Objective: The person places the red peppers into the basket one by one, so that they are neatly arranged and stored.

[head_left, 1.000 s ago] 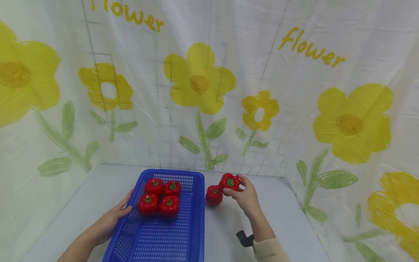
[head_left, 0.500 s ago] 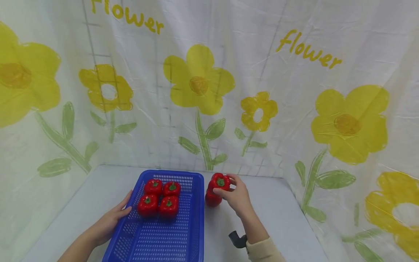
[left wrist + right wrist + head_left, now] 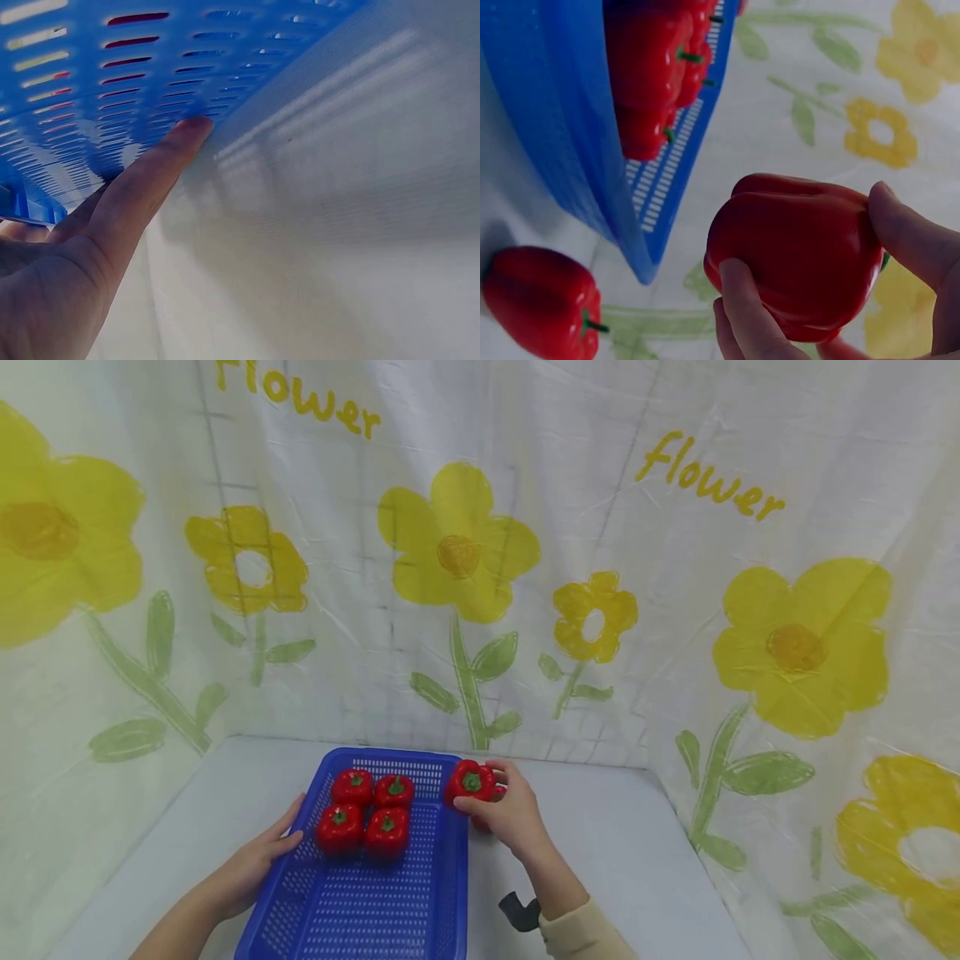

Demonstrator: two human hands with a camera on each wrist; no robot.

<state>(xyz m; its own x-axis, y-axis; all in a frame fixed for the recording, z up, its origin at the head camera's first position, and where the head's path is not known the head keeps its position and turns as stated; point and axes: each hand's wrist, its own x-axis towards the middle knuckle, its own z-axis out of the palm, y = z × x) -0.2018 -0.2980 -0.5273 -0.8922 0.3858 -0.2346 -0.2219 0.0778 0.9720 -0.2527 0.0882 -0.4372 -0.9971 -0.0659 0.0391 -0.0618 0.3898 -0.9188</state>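
My right hand (image 3: 510,814) holds a red bell pepper (image 3: 468,781) between thumb and fingers, raised at the right rim of a blue plastic basket (image 3: 375,910). The right wrist view shows this pepper apart from the basket, its green stem mostly hidden. Several red bell peppers (image 3: 387,832) are grouped in the basket's far left part. Outside its right wall, another bell pepper (image 3: 544,304) rests on the table, largely covered by my right hand in the head view. With extended fingers, my left hand (image 3: 251,864) touches the basket's left outer wall; its thumb (image 3: 150,180) lies against the slotted side.
A white table (image 3: 600,835) carries the basket. Behind it hangs a white curtain (image 3: 337,685) with yellow flowers and green leaves. A black curved piece (image 3: 519,912) sits by my right wrist, next to a beige sleeve (image 3: 581,935).
My right hand has carried the bell pepper leftward, passing over the one on the table, to the basket's right rim. My left hand and the basket have stayed in place.
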